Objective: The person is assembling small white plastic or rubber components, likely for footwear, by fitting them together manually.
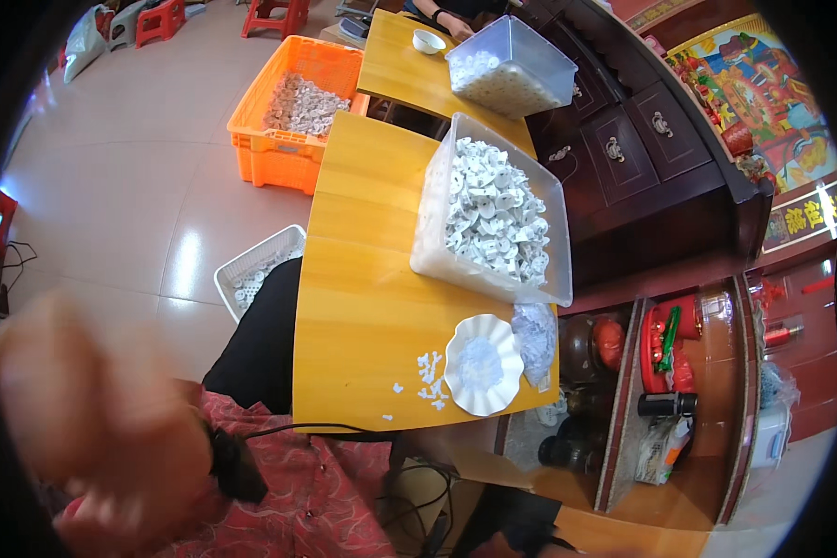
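My left hand (112,418) is raised close to the camera at the lower left, smeared by motion, so its fingers cannot be made out. Beside it hangs a small black object (237,465) with a cable, in front of a red patterned shirt. My right hand does not show. On the yellow table (363,279) sits a white scalloped dish (507,395) of tiny white pieces. Several small white plastic pieces (430,372) lie loose to its left. A bag of small pale pieces (534,339) touches the dish. Behind them stands a translucent bin (428,232) heaped with white plastic parts.
Beyond are a second translucent bin (549,79), a small white bowl (428,41) and another person's hand (454,26). An orange crate (279,144) and a white basket (228,288) stand left of the table. Dark drawers (614,153) and open shelves (623,409) flank the right.
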`<action>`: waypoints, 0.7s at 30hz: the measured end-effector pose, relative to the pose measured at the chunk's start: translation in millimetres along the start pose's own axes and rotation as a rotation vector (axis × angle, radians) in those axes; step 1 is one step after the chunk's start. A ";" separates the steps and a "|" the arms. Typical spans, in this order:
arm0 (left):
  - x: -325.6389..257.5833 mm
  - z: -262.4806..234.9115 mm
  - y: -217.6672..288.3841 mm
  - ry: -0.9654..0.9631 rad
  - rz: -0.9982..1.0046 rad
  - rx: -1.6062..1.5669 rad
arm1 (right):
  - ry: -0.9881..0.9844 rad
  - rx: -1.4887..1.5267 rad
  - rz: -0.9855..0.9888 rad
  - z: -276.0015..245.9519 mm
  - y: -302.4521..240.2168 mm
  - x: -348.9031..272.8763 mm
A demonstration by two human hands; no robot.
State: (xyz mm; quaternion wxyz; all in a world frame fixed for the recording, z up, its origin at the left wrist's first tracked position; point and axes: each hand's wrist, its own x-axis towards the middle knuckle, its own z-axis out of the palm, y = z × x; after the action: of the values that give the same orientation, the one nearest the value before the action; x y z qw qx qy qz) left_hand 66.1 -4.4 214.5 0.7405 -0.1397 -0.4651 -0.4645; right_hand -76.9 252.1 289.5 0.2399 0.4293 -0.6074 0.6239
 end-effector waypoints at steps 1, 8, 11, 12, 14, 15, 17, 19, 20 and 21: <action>-15.3 5.3 -14.9 -0.016 -0.308 -0.026 | 0.010 -0.058 0.355 1.3 14.4 -16.2; -123.9 -48.7 -85.7 -0.429 -1.102 0.488 | -0.964 -0.270 0.563 31.8 171.8 -131.5; -146.7 -57.1 -90.1 -0.544 -1.236 0.572 | -0.877 -0.385 0.618 32.1 192.2 -166.5; -153.5 -59.6 -91.4 -0.552 -1.285 0.554 | -0.885 -0.419 0.657 32.8 193.8 -172.7; -160.5 -63.7 -91.8 -0.600 -1.277 0.560 | -0.896 -0.452 0.701 33.6 197.4 -178.5; -162.2 -65.6 -90.7 -0.649 -1.262 0.563 | -0.915 -0.444 0.712 34.6 199.7 -180.1; -153.4 -68.6 -89.4 -0.766 -1.298 0.554 | -0.933 -0.439 0.727 34.9 207.0 -182.7; -152.0 -72.9 -84.9 -0.882 -1.329 0.546 | -0.940 -0.399 0.674 38.8 215.4 -181.7; -154.5 -75.8 -80.5 -0.976 -1.245 0.501 | -0.943 -0.397 0.674 42.7 216.9 -179.8; -157.4 -77.2 -76.3 -1.068 -1.158 0.454 | -0.945 -0.400 0.679 48.4 218.3 -176.5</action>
State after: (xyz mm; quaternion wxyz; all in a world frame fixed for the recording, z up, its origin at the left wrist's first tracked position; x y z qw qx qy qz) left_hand 25.4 -6.3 27.7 0.0722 0.0736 -0.8362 -0.5387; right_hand -153.2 212.6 17.9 -0.1916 0.3887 -0.8561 0.2816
